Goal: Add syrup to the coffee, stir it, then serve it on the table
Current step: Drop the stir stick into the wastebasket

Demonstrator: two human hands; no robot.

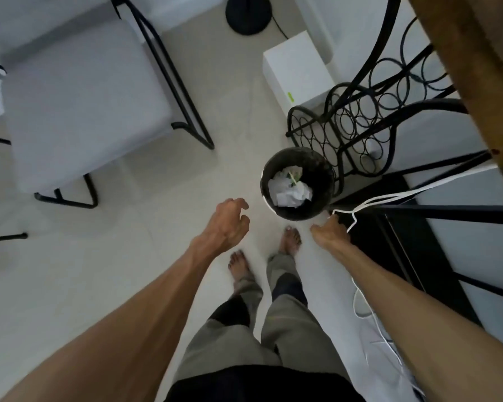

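You stand barefoot on the pale floor [128,256] looking down, your left hand [225,224] empty with fingers loosely spread, your right hand [330,232] empty and relaxed beside the black wastebasket [298,184] of crumpled paper, no coffee or syrup in view.

both hands [227,224] empty, fingers loose, above floor [145,204], near bin [298,184]

Pale tiled floor [157,227], grey chair [79,105], black bin [323,169]
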